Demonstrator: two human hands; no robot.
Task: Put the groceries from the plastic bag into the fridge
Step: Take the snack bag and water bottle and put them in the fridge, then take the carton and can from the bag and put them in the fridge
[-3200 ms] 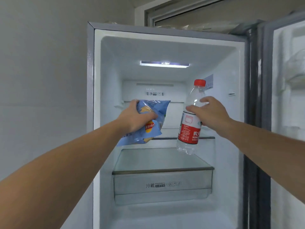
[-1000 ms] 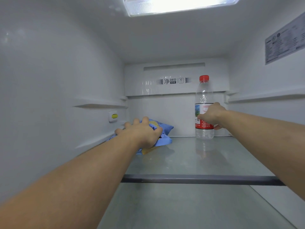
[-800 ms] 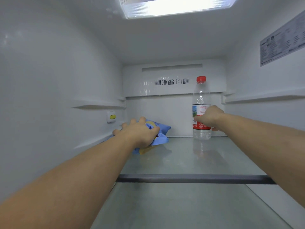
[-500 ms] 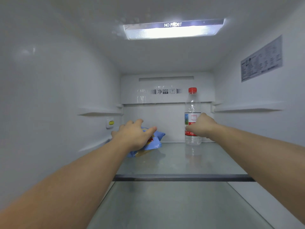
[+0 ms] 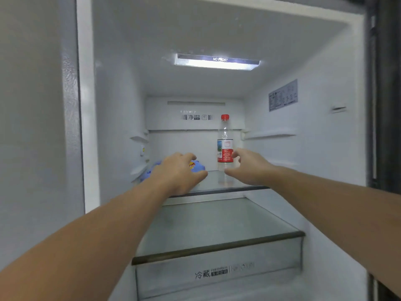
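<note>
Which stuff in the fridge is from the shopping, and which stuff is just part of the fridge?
From the shopping:
- water bottle, standing upright on the top shelf
- blue chip bag, lying on the same shelf, partly behind the left hand

Just part of the fridge:
- light
- sticker on the side wall
- drawer lower down

A cool, even white light fills the fridge interior (image 5: 303, 148); it comes from the ceiling lamp strip (image 5: 217, 64) at twelve o'clock, which blooms slightly at its edges; glare streaks the textured outer panel (image 5: 70, 72) at ten o'clock; the glass shelf (image 5: 217, 224) carries soft, pale reflections; shadows are faint; the forearms at seven and four o'clock are soft and stretched by wide-angle distortion; the frame at three o'clock falls dark; overall sharpness is modest.
</note>
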